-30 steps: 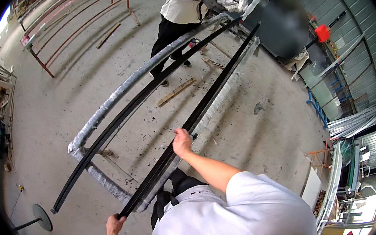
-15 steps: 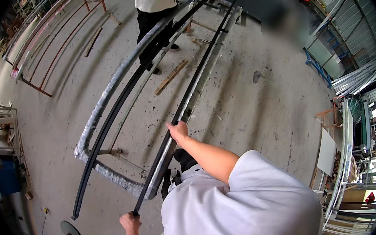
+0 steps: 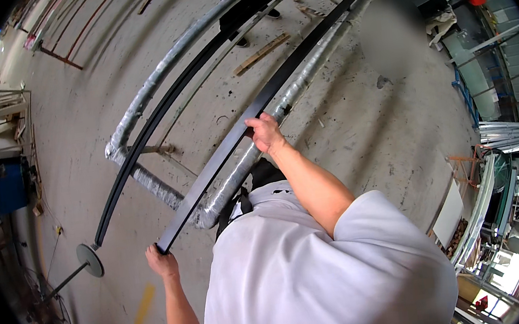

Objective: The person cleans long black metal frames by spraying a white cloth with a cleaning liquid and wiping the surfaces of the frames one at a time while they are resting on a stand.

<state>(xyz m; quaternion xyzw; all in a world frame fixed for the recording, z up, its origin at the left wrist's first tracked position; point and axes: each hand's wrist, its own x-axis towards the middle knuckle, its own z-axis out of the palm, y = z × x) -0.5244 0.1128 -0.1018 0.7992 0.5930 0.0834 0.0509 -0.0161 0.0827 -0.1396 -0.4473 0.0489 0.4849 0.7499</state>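
Fingers of the left hand [image 3: 161,261] wrap the near end of a long black bar [image 3: 226,149], while the right hand [image 3: 266,133] clamps it further along. Beside the bar lies a foil-wrapped rail [image 3: 279,112] of the rack; beyond the bar runs a second black strip [image 3: 143,142]. Seemingly the bar is being carried or placed, so both hands must keep level over the concrete floor [image 3: 363,126]
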